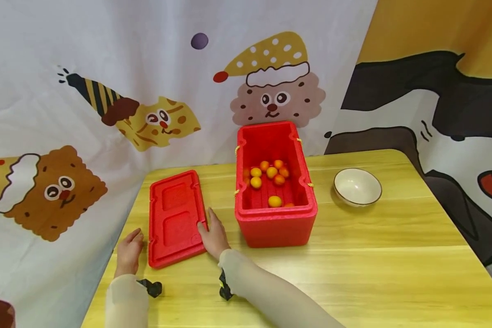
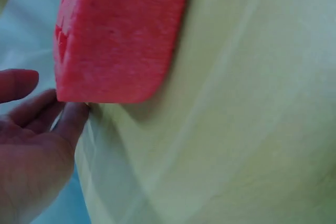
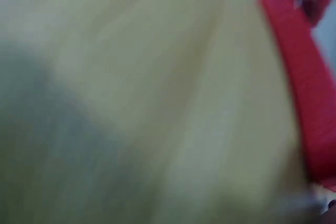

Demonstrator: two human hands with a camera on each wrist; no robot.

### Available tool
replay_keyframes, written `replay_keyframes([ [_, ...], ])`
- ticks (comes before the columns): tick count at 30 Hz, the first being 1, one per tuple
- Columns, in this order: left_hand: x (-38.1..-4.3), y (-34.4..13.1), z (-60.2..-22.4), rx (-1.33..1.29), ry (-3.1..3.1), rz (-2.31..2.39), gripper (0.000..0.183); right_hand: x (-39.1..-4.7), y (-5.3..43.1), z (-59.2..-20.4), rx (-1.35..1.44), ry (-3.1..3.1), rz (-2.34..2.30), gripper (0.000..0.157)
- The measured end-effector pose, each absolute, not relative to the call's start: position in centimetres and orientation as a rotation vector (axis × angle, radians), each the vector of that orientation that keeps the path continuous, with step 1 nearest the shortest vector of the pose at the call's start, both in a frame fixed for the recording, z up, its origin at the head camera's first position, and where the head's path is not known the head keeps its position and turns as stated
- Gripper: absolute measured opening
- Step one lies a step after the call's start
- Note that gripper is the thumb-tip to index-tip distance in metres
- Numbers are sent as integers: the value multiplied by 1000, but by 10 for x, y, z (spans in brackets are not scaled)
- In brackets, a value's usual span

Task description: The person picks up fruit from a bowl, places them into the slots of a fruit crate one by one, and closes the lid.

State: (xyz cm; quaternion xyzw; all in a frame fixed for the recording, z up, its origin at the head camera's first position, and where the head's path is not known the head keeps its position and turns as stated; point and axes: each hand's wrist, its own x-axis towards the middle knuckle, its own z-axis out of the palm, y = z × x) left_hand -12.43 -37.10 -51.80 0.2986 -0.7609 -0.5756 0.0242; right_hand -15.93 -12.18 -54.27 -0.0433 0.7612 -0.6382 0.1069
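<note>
A red foam lid (image 1: 178, 200) lies on the table with its recessed side up. Its near corner shows large in the left wrist view. My left hand (image 1: 128, 253) is beside the lid's left edge, thumb apart from the lid and fingers extended near the corner; whether the fingertips touch is hard to tell. At the lid's near right edge, my right hand (image 1: 216, 237) has its thumb over the rim and its fingers stretched along the side. The right wrist view is blurred and mostly shows tabletop. Right of that hand stands an uncovered red foam box (image 1: 275, 230).
Several small orange and yellow fruits (image 1: 272, 172) lie inside the box. A white bowl (image 1: 357, 186) with a dark rim stands to its right on the wood-patterned table (image 1: 373, 264). Behind the table hangs a cartoon-printed cloth (image 1: 168, 50).
</note>
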Motion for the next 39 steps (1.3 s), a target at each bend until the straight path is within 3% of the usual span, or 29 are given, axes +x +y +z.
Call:
replay_keyframes([
  [9, -122, -367, -535, 885, -2241, -1828, 49, -170, -122, -558, -325, 2174, -1891, 58],
  [26, -111, -361, -536, 978, -2065, -1994, 48, -172, -123, -549, -143, 2058, -2044, 48],
  [32, -105, -365, -519, 971, -1902, -2071, 45, -167, -121, -523, -83, 2122, -2060, 47],
  [39, -96, -365, -466, 899, -1852, -2062, 35, -156, -115, -464, -69, 2025, -2168, 43],
])
